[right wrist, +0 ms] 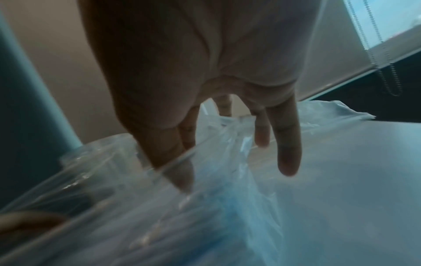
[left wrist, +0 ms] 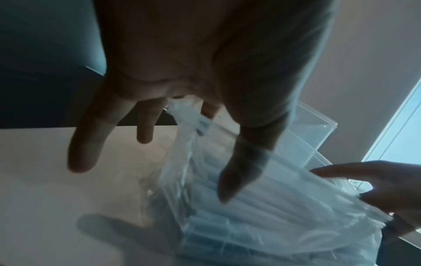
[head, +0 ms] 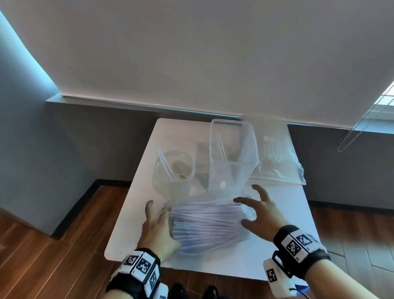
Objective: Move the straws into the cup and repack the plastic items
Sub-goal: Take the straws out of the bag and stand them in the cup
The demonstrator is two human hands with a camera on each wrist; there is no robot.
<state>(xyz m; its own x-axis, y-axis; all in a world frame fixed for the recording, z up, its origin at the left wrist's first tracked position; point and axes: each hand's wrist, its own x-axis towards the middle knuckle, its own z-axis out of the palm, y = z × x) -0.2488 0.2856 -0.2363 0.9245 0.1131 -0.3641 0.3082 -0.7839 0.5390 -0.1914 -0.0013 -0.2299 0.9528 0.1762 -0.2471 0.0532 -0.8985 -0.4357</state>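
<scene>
A clear bag of white straws (head: 207, 222) lies on the white table (head: 290, 215) near its front edge. My left hand (head: 155, 224) is at the bag's left end; in the left wrist view the bag (left wrist: 273, 207) bunches up to the fingers (left wrist: 145, 126), which pinch its edge. My right hand (head: 260, 208) hovers at the bag's right end with fingers spread, the thumb (right wrist: 175, 162) touching the film (right wrist: 205, 216). Behind the bag on the left stands a glass cup (head: 173, 168) holding a couple of straws (head: 165, 164).
A tall clear rectangular container (head: 232, 151) with one straw stands behind the bag. A clear zip bag of plastic items (head: 277, 156) lies at the back right. Wooden floor surrounds the small table; a wall and window blind rise behind it.
</scene>
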